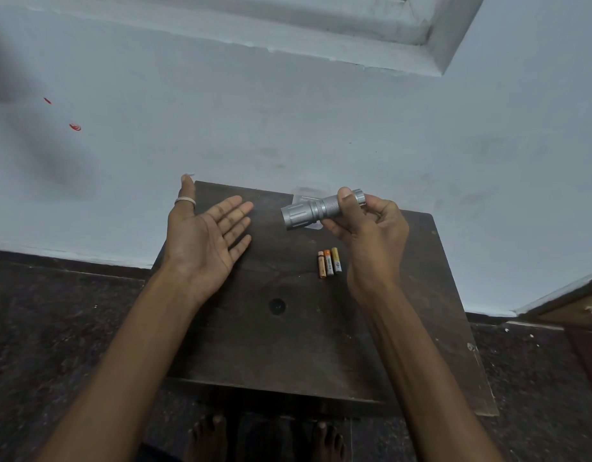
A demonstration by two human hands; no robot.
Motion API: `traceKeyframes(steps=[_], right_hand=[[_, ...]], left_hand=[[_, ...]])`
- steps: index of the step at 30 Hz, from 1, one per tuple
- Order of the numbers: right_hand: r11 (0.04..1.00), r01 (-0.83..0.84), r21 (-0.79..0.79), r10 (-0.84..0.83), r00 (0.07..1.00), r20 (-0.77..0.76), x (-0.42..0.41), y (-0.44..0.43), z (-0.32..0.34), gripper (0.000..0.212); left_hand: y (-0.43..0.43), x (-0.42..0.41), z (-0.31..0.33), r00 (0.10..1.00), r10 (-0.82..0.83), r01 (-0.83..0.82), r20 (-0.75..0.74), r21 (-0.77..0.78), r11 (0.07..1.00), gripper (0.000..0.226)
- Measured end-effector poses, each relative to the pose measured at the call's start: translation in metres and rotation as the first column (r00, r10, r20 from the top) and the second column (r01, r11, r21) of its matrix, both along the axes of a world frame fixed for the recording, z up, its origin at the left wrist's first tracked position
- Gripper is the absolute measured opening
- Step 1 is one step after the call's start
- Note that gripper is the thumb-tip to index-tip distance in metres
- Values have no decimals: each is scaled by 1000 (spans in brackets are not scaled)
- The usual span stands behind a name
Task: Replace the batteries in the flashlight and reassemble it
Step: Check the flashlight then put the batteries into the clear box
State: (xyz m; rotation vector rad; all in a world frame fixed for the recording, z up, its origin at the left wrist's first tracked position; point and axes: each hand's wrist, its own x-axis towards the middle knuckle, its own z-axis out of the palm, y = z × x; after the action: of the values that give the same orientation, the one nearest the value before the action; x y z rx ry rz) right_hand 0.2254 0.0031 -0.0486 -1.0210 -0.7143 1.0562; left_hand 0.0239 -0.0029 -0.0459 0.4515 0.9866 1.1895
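Not far along, I'd say. The right hand (371,235) grips the silver flashlight (308,213) over the small table (288,355). The left hand (204,235) is spread flat, palm up, and holds nothing. Three batteries (328,263) lie on the table, old or new I can't tell, so loading and closing up look undone.

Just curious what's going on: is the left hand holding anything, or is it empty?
Empty and open. The left hand is palm up with straight fingers, holding nothing; the right hand grips the flashlight.
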Motion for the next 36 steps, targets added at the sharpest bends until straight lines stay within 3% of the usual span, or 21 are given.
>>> traceKeyframes(steps=[20, 28, 36], right_hand=[[1000, 9, 12, -9, 1000, -3, -3, 0, 1, 37], [992, 118, 44, -125, 965, 231, -6, 0, -2, 38], [986, 112, 122, -142, 953, 268, -10, -3, 1, 36]], left_hand=[[1, -2, -1, 1000, 8, -8, 30, -6, 1000, 89], [0, -2, -2, 999, 38, -38, 6, -5, 999, 85], [1, -6, -4, 999, 52, -52, 13, -3, 999, 85]])
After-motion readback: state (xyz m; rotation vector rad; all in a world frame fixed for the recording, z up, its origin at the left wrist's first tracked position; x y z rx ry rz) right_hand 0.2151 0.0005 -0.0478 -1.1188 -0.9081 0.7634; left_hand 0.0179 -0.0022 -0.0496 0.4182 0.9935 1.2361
